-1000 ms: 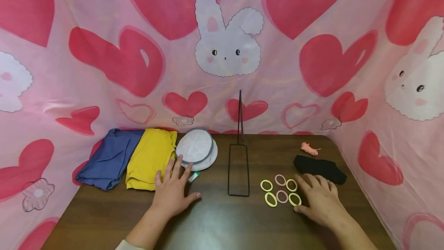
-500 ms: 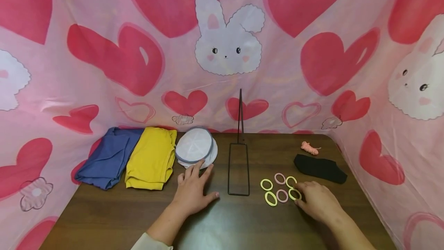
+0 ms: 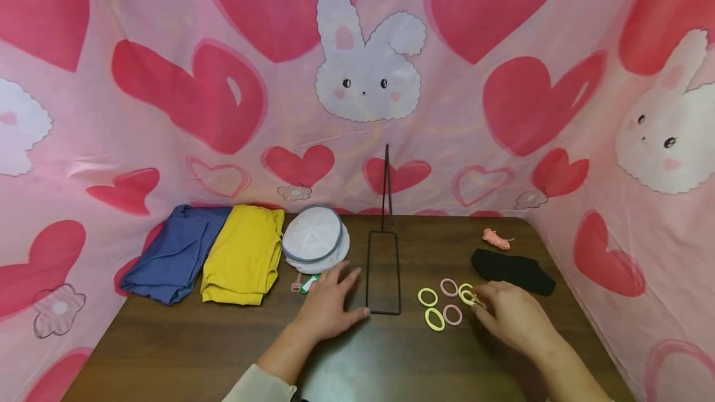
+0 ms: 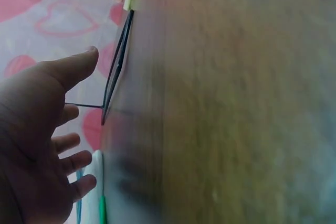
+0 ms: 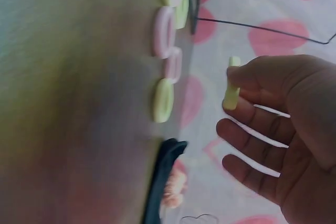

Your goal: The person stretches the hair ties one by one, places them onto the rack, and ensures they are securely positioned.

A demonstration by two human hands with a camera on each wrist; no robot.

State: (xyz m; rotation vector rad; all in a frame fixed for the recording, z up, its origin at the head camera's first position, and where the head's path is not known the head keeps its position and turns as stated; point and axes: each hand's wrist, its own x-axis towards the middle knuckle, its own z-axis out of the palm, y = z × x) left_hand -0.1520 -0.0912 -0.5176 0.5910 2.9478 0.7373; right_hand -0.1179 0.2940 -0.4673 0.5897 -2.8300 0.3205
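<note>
My right hand (image 3: 516,318) pinches a yellow hair tie (image 5: 232,90) between thumb and fingertips. In the right wrist view it is seen edge-on, clear of the table, the other fingers loosely bent. Just left of that hand, several ring-shaped hair ties lie in a small group, among them a yellow one (image 3: 427,297) and a pink one (image 3: 452,315). The held tie overlaps another yellow one in the head view. My left hand (image 3: 328,310) holds nothing, fingers spread, low over the table beside the black wire stand (image 3: 367,278); its thumb tip overlaps the stand's base.
Folded blue cloth (image 3: 175,253), folded yellow cloth (image 3: 242,256) and a white hat (image 3: 313,234) line the back left. A small green-and-white item (image 3: 308,284) lies before the hat. Folded black cloth (image 3: 514,270) and an orange yarn bundle (image 3: 497,239) lie at the right.
My left hand has moved right, from beside the yellow cloth to near the wire stand. My right hand has picked up the nearest yellow hair tie from the group.
</note>
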